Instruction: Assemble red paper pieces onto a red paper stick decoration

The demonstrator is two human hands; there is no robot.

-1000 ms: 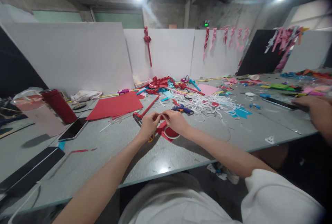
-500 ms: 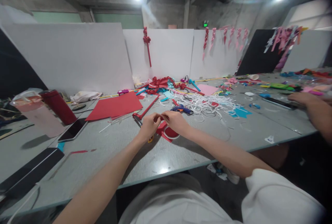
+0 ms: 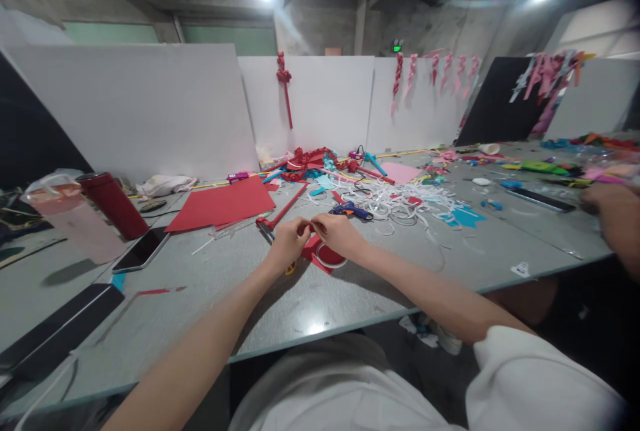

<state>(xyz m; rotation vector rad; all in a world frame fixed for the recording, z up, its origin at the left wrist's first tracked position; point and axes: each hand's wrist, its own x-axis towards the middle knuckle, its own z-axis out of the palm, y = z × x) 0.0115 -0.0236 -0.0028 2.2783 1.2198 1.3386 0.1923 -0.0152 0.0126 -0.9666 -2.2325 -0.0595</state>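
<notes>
My left hand [image 3: 291,239] and my right hand [image 3: 339,234] meet fingertip to fingertip just above the table, both closed in a pinch. What lies between the fingers is too small and too hidden to name. Under and beside my right hand is red paper [image 3: 311,249], with a loop of white strip [image 3: 330,265] on it. A yellow handle loop [image 3: 291,268] shows beside my left wrist. Beyond my left hand lies a thin red paper stick [image 3: 289,206]. A dark blue tool with orange parts [image 3: 354,210] rests just past my right hand.
Red sheets [image 3: 223,205], a phone [image 3: 141,249], a red flask [image 3: 113,204] and a pink bottle [image 3: 73,218] stand or lie to the left. Curled white strips [image 3: 400,204] spread to the right. White boards [image 3: 310,94] stand behind. Another person's hand [image 3: 613,214] is at far right.
My hands keep the same place and pinch. At far right, the other person's hand has drawn back to the right, away from the phone-like dark slab.
</notes>
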